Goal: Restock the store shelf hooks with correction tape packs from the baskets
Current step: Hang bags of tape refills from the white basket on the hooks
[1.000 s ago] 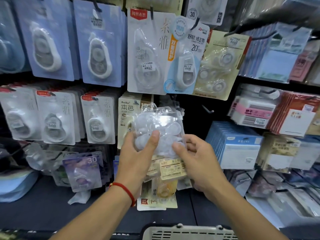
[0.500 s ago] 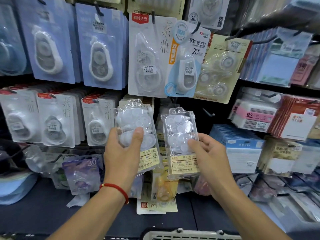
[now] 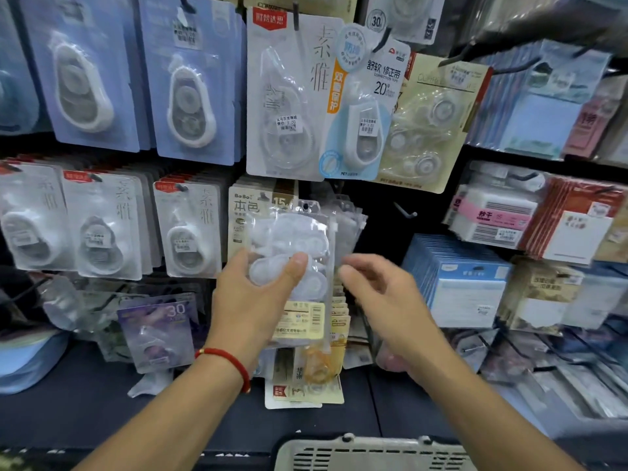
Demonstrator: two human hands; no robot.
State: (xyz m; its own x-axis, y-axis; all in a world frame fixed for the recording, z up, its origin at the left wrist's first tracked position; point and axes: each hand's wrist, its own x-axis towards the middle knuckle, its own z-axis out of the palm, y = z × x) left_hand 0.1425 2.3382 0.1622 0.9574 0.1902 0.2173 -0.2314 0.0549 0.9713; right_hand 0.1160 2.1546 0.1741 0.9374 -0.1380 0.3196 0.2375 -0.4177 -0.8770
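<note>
Left hand (image 3: 253,300) grips a clear plastic pack of white correction tapes (image 3: 295,266) up at its hook, not visibly hung, right hand (image 3: 380,294) hovers empty and loosely spread beside it, grey slotted basket (image 3: 370,453) waits below for more.

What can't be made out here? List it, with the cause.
- Head view: whether the clear pack gripped by the left hand is threaded on its hook; the pack covers it.
- Right hand: motion-blurred, so any contact with the hung packs is unclear.
- Basket: cut off by the bottom edge, contents unseen.
</note>
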